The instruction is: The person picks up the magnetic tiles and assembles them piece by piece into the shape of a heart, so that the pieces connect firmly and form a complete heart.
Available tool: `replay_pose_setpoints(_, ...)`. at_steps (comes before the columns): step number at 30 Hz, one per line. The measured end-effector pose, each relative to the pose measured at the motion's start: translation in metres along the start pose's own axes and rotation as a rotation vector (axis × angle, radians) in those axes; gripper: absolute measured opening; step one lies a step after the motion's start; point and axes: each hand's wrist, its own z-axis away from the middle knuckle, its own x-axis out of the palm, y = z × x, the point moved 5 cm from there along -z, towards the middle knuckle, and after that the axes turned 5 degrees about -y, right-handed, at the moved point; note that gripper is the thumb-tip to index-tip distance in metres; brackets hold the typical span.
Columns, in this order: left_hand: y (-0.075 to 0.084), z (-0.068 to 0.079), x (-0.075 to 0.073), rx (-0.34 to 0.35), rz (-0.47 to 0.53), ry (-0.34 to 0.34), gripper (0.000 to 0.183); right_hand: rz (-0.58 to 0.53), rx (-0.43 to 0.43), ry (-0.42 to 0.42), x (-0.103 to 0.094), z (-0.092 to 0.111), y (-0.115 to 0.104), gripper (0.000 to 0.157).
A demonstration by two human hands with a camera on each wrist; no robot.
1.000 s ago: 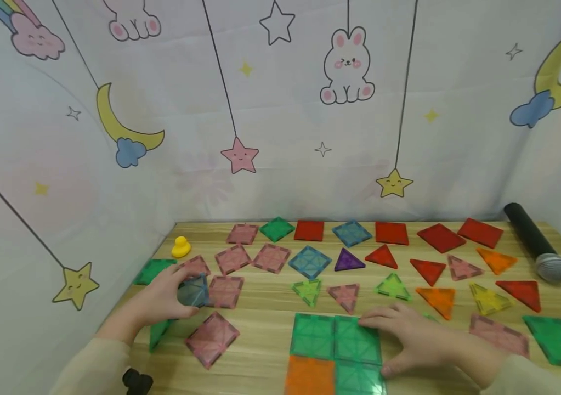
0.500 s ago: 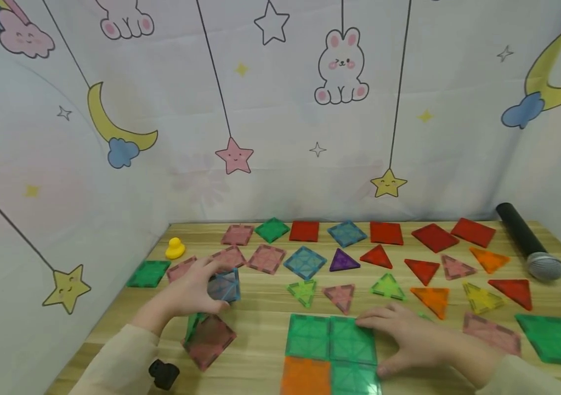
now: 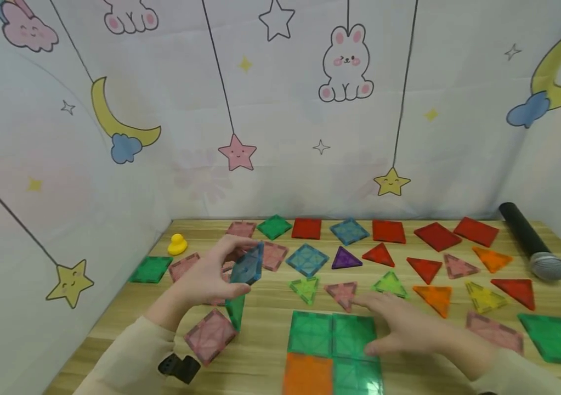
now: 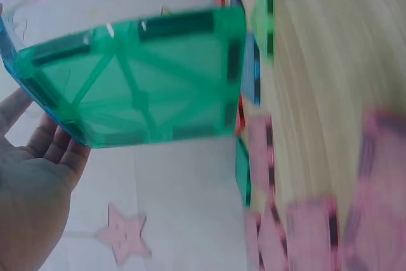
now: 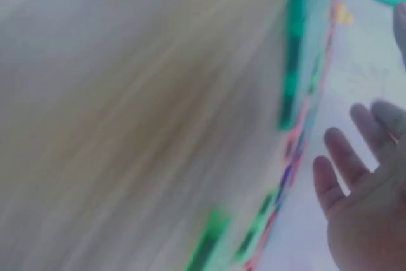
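Observation:
My left hand grips a translucent blue square magnetic tile between thumb and fingers, raised above the table. From its lower edge hangs a green magnetic tile, joined at an angle; in the left wrist view it fills much of the picture. On the table, three green square tiles and an orange square tile lie edge to edge as a larger square. My right hand hovers at the right side of that square, holding nothing; its fingers look spread and relaxed in the right wrist view.
Behind lie rows of loose tiles, among them a purple triangle, a blue square and a red square. A pink tile lies near my left forearm. A microphone is at right, a yellow duck at left.
My left hand has moved right and upward with the blue tile and the green one hanging from it. The right hand has lifted off the green tiles.

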Motion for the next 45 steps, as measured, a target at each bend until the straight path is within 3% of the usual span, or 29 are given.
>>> replay_pose_setpoints(5, 0.018, -0.021, 0.031, 0.136, 0.071, -0.043, 0.063, -0.193, -0.046, 0.068, -0.002, -0.022, -0.029, 0.08)
replay_pose_setpoints(10, 0.031, -0.038, 0.06, 0.227, 0.171, -0.037, 0.068, -0.402, -0.068, 0.117, 0.012, -0.044, -0.049, 0.082)
replay_pose_setpoints(13, 0.038, -0.044, 0.073, 0.262, 0.208, -0.012, 0.069, -0.462, -0.09, 0.167, 0.02, -0.053, -0.056, 0.082)
replay_pose_setpoints(17, 0.039, -0.049, 0.081, 0.252, 0.254, 0.019, 0.067, -0.489, -0.098, 0.247, 0.022, -0.057, -0.057, 0.078)
replay_pose_setpoints(24, 0.031, -0.047, 0.084, 0.197, 0.302, 0.052, 0.067, -0.337, -0.081, 0.282, 0.015, -0.047, -0.055, 0.069)
replay_pose_setpoints(30, 0.021, -0.043, 0.082, 0.161, 0.308, 0.097, 0.06, -0.191, -0.077, 0.285, 0.006, -0.028, -0.039, 0.064)
replay_pose_setpoints(33, 0.017, -0.041, 0.079, 0.119, 0.261, 0.099, 0.058, -0.126, -0.077, 0.31, 0.002, -0.017, -0.029, 0.064)
replay_pose_setpoints(38, 0.009, -0.037, 0.08, 0.055, 0.144, 0.044, 0.058, -0.041, -0.056, 0.348, -0.006, -0.004, -0.019, 0.062)
replay_pose_setpoints(45, -0.001, -0.036, 0.086, 0.014, -0.007, -0.023, 0.06, -0.014, 0.007, 0.326, -0.014, 0.005, -0.009, 0.062)
